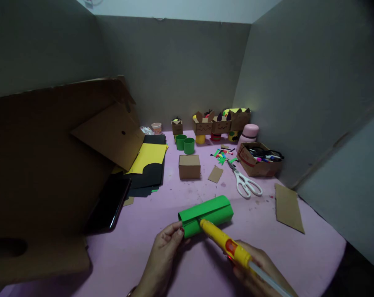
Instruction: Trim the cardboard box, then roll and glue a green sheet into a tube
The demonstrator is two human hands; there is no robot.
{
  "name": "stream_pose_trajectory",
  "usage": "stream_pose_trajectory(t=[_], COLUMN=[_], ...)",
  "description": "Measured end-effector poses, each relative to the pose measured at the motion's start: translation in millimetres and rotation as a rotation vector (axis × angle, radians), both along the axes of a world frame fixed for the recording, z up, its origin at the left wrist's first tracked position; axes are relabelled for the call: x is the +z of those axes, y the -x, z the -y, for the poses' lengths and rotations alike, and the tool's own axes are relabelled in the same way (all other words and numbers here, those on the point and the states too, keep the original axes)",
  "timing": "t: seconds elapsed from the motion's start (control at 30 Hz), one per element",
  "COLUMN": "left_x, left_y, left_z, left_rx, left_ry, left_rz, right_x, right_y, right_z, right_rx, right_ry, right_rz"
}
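Note:
A green paper tube [217, 211] lies at a slant near the front of the table, its long edge overlapping in a seam. My left hand [165, 251] pinches the tube's left end between thumb and fingers. In my right hand [257, 264] is a yellow glue gun [224, 241] with a clear glue stick coming out of its back. The gun's nozzle meets the seam near the tube's left half. My right fingers are partly hidden behind the gun. Beyond the tube stands a small closed cardboard box [189, 167].
White-handled scissors [247, 185] lie right of centre by paper scraps [222, 156]. A box of pens [257, 165], a pink bottle [248, 134] and cardboard figures [220, 126] stand behind. Black and yellow sheets [149, 159], a phone [109, 206] and a big carton [50, 165] occupy the left.

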State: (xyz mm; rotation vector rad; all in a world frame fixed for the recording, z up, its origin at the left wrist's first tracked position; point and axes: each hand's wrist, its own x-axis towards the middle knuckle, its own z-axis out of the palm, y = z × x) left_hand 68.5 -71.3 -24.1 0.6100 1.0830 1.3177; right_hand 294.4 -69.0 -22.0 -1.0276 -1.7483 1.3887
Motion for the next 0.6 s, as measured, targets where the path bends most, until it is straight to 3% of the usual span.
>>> stream_pose_trajectory(t=[0.13, 0.6], left_x=[0.8, 2.6], left_y=[0.5, 0.9], left_z=[0.1, -1.3], left_rx=[-0.004, -0.016], left_ry=[-0.001, -0.017], left_rz=[-0.030, -0.051], right_x=[7.4, -7.2], right_y=[0.3, -9.2], right_z=[0.5, -3.6], right_rx=[0.028, 0.014], right_ry=[0.056, 0.120], right_rz=[-0.015, -0.037])
